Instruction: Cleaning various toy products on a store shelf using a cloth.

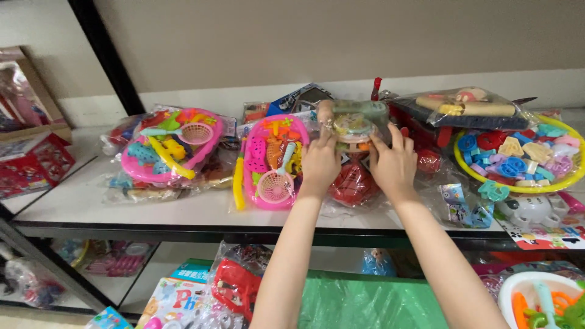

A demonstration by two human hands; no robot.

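Together, the left hand point(319, 163) and right hand point(394, 163) grasp a clear plastic bag of pastel toy dishes point(354, 125), fingers closed on its two sides, lifted over a red toy point(353, 183) on the white shelf point(91, 204). A pink plastic basket set in wrap point(274, 161) lies just beside the left hand; a yellow-rimmed tray of coloured blocks point(518, 155) crowds the right. Bare shelf shows only along the front edge.

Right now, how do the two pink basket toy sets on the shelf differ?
The left pink basket set lies further from both hands; the right pink basket set sits beside the left hand. The left set lies wide across the shelf; the right one stands taller, tilted. Both are bagged in clear plastic, hold colourful pieces and show a small pink sieve.
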